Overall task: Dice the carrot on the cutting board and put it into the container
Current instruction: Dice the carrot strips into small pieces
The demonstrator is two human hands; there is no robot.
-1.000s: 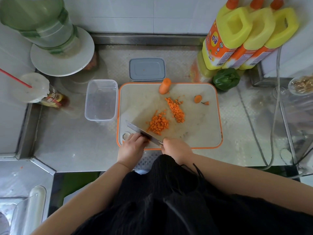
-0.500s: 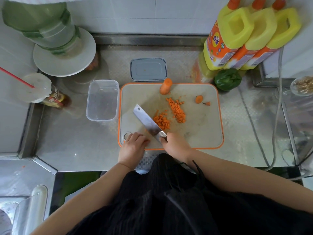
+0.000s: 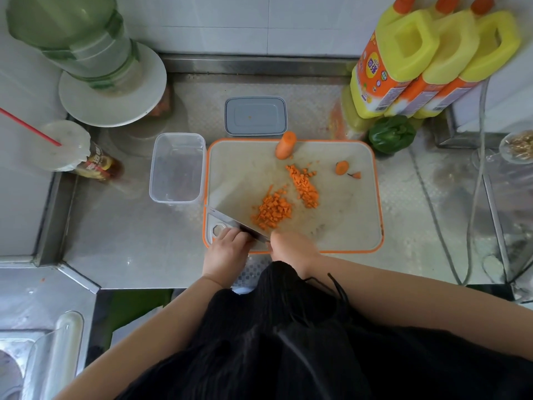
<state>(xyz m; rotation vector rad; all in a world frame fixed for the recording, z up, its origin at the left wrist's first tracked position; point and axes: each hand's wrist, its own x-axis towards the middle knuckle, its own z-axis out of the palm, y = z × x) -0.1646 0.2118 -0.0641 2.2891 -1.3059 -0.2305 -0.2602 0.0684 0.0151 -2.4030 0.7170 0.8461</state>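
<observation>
Board: cutting board [image 3: 346, 226] centre, container [image 3: 176, 168] touching its left edge, empty.
Dice: I see two piles [image 3: 274, 212] mid-board.
Hands: right hand [image 3: 291, 246] grips knife [image 3: 236, 223]; left hand [image 3: 227, 249] presses the blade.
Advice: I'd scrape low, blade flat, toward the container.

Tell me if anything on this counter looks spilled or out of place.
Nothing is spilled. One oddity: the uncut carrot chunk sits on the cutting board's far rim, partly overhanging toward the grey lid. The clear container has no dice yet.
</observation>
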